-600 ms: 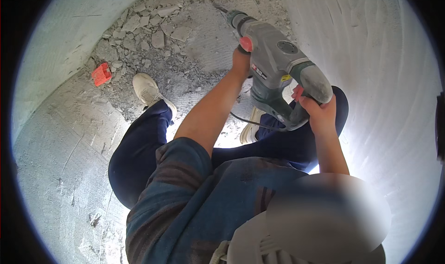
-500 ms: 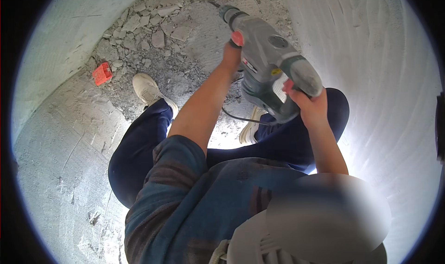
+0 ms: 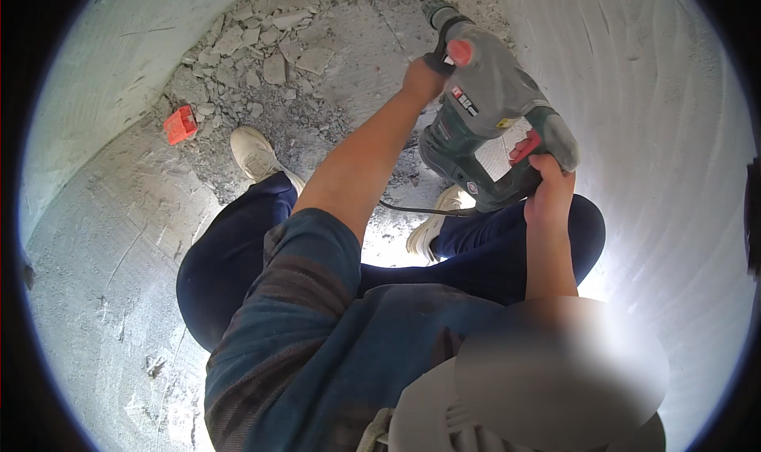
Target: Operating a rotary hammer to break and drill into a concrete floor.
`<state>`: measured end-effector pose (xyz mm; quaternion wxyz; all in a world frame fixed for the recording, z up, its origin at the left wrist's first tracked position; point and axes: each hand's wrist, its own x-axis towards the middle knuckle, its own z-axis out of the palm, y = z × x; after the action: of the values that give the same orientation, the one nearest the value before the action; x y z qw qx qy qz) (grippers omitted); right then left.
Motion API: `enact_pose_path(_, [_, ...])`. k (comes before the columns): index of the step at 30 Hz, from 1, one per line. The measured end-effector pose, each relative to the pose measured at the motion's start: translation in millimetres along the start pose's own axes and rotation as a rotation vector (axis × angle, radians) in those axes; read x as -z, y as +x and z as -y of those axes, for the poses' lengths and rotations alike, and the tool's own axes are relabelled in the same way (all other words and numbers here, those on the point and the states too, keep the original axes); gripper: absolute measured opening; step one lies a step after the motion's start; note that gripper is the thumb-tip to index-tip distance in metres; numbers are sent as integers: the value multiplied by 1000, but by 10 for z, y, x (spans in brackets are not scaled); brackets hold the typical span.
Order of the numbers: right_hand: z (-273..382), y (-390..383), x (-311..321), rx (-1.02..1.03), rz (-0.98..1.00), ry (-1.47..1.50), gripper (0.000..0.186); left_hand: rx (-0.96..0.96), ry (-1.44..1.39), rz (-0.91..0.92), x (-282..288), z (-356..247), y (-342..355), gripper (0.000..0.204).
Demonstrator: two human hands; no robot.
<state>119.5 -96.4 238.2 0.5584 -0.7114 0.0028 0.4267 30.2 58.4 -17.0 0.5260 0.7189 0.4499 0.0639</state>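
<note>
A large grey and dark green rotary hammer drill [image 3: 495,79] is held in both hands, its bit pointing up and to the left at the rubble-strewn floor. Whether the bit's tip touches the floor, I cannot tell. Close behind the chuck, my left hand [image 3: 426,79] is closed around the black side handle, beside a red knob. My right hand [image 3: 550,192] wraps the rear grip, with its thumb side near the red trigger [image 3: 525,146]; most of those fingers are hidden behind the grip.
Broken flat chunks of rubble [image 3: 273,67] lie at the far left. A small red box-like object [image 3: 181,124] rests near the left wall. My shoes [image 3: 255,155] are on the floor, with a dark cable [image 3: 412,208] between my legs. A pale curved wall [image 3: 658,151] rises at right.
Both hands and the drill have shifted to the right, the front end most. The drill has turned so that its side and trigger show more plainly.
</note>
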Motion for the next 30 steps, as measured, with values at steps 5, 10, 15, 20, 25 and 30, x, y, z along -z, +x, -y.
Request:
enact_pose_path(5, [12,7,-2,-77,-28,105,42,219,95,45,351,-218,-83,44])
enact_pose_path(10, [-32,-47,-73,42,76,32,43,279,-17,-42,375,-138,-130,46])
enact_pose_path(15, [-30,-105,-174,126,165,-12,43,39,-45,-110,235,153,-154,45])
enact_pose_path(20, [-117,-141,-302,129,224,-215,23,333,-886,17,107,647,-60,49])
enact_pose_path(25, [-25,-229,-192,130,248,-198,21,382,-1092,109,-183,711,-88,52])
enact_pose_path(30, [235,-313,-41,171,258,-290,23,325,-1457,49,-370,203,-365,50])
